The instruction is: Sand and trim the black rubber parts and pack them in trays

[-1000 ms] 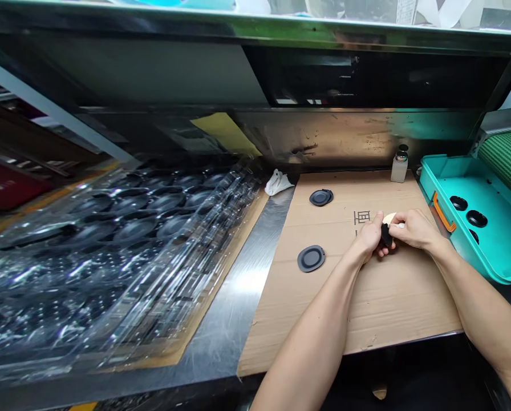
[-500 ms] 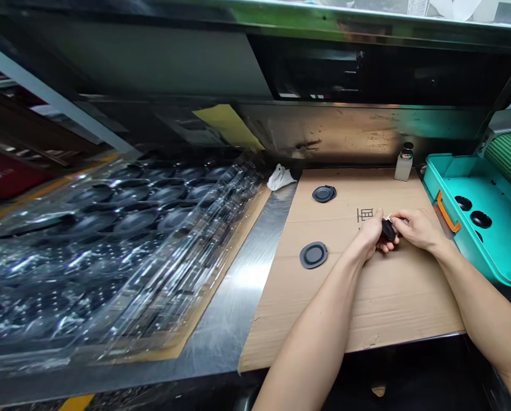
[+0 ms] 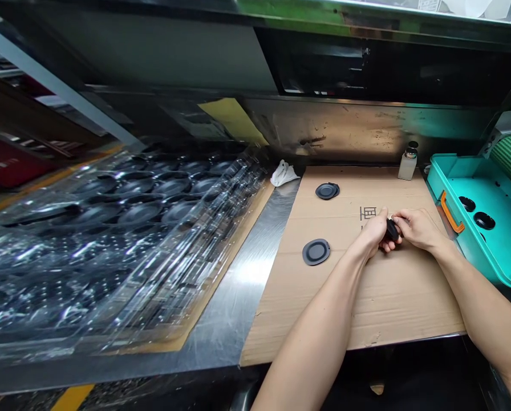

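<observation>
Over the cardboard sheet (image 3: 290, 319), my left hand (image 3: 374, 233) is closed on a small black rounded plastic part (image 3: 392, 230), tilted on edge with its far side hidden by the fingers. My right hand (image 3: 416, 227) is pinched closed against the part's upper right edge. A tiny pale bit shows by its fingertips, too small to name. To the left lie a dark grey oval disc-shaped part (image 3: 316, 252) and, farther back, another dark disc-shaped part (image 3: 326, 190) with a second edge showing beneath it.
A turquoise bin (image 3: 501, 251) with an orange handle (image 3: 451, 212) holds several black round parts at right. Behind stands a small bottle (image 3: 408, 162) with a dark cap. A crumpled white cloth or tissue (image 3: 284, 173) lies beside clear plastic trays (image 3: 153, 274) of dark parts at left.
The black part has turned slightly in my left hand, and my right fingertips have shifted a little along its edge. The whole view has moved slightly.
</observation>
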Demonstrator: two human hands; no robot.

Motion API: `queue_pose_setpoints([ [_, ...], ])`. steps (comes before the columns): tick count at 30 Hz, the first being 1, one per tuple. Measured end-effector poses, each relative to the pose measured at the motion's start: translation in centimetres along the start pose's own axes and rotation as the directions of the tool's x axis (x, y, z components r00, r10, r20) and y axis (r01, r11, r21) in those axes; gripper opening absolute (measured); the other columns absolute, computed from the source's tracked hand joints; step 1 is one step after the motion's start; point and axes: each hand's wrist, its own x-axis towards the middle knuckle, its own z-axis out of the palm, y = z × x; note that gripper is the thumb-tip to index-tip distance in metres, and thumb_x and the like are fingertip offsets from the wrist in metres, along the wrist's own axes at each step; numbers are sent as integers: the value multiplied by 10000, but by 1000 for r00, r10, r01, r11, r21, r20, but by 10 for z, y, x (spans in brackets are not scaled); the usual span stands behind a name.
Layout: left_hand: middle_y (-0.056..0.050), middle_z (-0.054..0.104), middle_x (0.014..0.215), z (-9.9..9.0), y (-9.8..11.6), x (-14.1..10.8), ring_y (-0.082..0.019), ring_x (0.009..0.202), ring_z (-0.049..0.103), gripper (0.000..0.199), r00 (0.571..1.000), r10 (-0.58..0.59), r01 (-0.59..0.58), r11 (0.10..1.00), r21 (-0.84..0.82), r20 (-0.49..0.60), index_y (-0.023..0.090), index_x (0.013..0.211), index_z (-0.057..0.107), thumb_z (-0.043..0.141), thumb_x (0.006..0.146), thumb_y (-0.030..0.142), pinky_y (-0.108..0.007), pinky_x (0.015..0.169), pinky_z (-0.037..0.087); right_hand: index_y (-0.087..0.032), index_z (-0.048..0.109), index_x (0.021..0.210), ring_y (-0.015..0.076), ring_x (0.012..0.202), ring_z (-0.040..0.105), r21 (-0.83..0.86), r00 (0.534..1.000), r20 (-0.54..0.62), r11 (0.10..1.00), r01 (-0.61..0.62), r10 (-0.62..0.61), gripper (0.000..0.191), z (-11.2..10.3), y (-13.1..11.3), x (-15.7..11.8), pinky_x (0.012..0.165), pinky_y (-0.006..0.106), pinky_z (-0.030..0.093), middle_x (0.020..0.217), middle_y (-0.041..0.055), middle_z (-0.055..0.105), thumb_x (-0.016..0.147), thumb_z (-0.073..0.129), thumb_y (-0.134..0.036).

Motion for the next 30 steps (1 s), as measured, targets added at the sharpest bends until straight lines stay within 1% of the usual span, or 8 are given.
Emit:
queue_pose_setpoints([
  [4, -82, 638, 517, 0, 0, 0, -119, 298, 478, 698, 1000, -6, 6, 1000, 27, 1, 117, 776, 634, 210, 1043, 603, -215, 313, 336, -223, 669, 790, 162, 677, 602, -59, 1000, 15, 998, -4, 5, 291, -2, 2, 3, 668, 256, 379, 751, 31, 705, 981, 469, -313],
  [8, -88, 639, 509, 1, -2, -1, -120, 313, 490, 632, 999, 24, -22, 998, 66, -27, 126, 762, 612, 252, 1050, 558, -206, 326, 342, -223, 667, 765, 155, 620, 572, -77, 997, 75, 997, -3, 9, 277, -7, 1, 5, 643, 261, 359, 700, 25, 690, 960, 485, -294],
  [11, -96, 641, 512, 2, -4, -2, -120, 321, 499, 622, 999, 45, -43, 995, 89, -25, 127, 734, 605, 258, 1055, 532, -207, 337, 354, -219, 686, 744, 160, 609, 573, -94, 995, 98, 996, 0, 9, 280, -9, -1, 6, 636, 269, 353, 674, 30, 690, 942, 498, -280],
  [17, -107, 643, 510, 4, -6, -4, -130, 320, 511, 659, 997, 50, -42, 992, 122, -63, 119, 702, 627, 266, 1054, 544, -223, 338, 372, -226, 767, 830, 185, 667, 625, -130, 997, 81, 991, -7, 18, 266, -7, -3, 5, 646, 279, 362, 722, 46, 739, 902, 511, -248],
  [20, -104, 637, 501, 5, -6, -5, -135, 331, 521, 657, 996, 51, -40, 990, 135, -77, 123, 683, 629, 257, 1060, 511, -226, 340, 380, -233, 753, 757, 179, 617, 593, -146, 997, 70, 989, -30, 41, 239, -6, -5, 4, 614, 285, 343, 662, 34, 716, 857, 536, -230],
  [23, -103, 634, 500, 5, -5, -5, -140, 332, 522, 667, 995, 53, -43, 992, 119, -81, 121, 685, 633, 260, 1056, 532, -233, 339, 386, -234, 750, 740, 162, 581, 558, -96, 997, 73, 995, -28, 35, 231, -7, -5, 1, 600, 278, 334, 621, 12, 693, 834, 540, -214],
  [27, -101, 640, 501, 5, -4, -4, -131, 334, 518, 672, 997, 23, -16, 996, 90, -76, 130, 690, 617, 242, 1053, 554, -220, 346, 394, -225, 787, 875, 135, 589, 549, 29, 999, 42, 999, 16, -18, 293, -7, 0, -3, 610, 256, 341, 675, -5, 707, 894, 495, -245],
  [30, -102, 647, 503, 4, -3, -3, -127, 332, 518, 664, 998, 17, -11, 995, 98, -63, 140, 675, 600, 229, 1058, 535, -215, 350, 402, -219, 799, 964, 142, 608, 563, 44, 999, 44, 999, 20, -22, 322, -5, 3, -3, 624, 260, 349, 689, 0, 714, 921, 484, -272],
])
